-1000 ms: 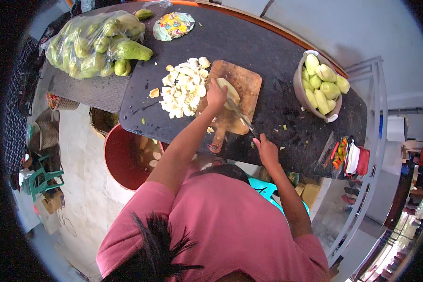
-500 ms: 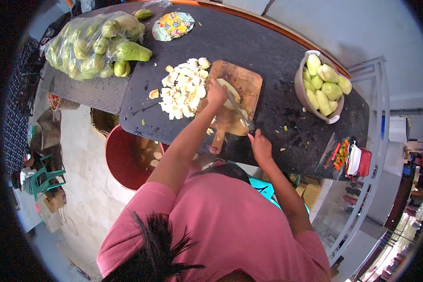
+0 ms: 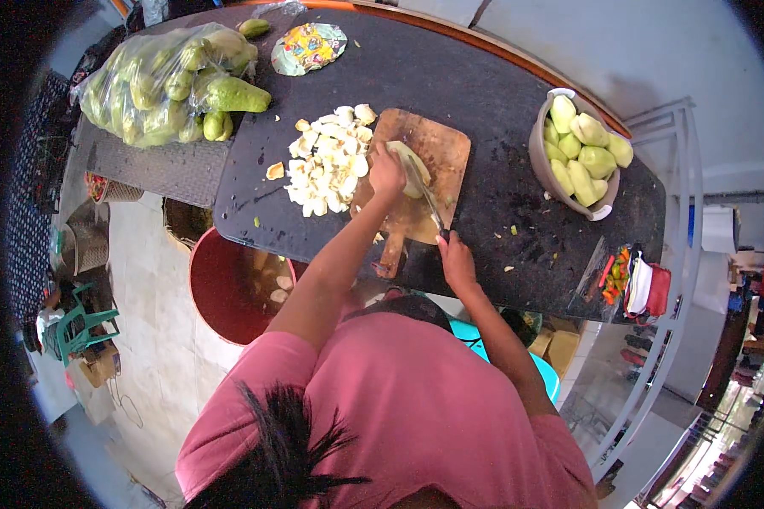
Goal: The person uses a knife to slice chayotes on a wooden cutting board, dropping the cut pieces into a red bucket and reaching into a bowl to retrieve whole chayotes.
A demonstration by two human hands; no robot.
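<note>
On the wooden cutting board (image 3: 446, 161) lies a peeled pale-green vegetable (image 3: 415, 180). My left hand (image 3: 387, 172) grips it from the left side, its fingers bent over it. My right hand (image 3: 457, 261) is closed around the dark handle of a knife (image 3: 431, 202). The blade slants up and left from that hand and rests on or against the vegetable; how deep it sits I cannot tell. Left of the board spreads a heap of whitish cut pieces (image 3: 324, 165), some with brownish edges.
A clear plastic bag (image 3: 153, 89) of green vegetables fills the table's far left, near a crumpled colourful wrapper (image 3: 309, 48). To the right stands a basin (image 3: 538, 153) of peeled vegetables. Chillies (image 3: 617, 276) lie near the right edge. Below the table's front-left edge sits a red tub (image 3: 216, 288).
My right hand has moved left and slightly down with the knife, and the blade's angle has become steeper. My left hand stays on the vegetable.
</note>
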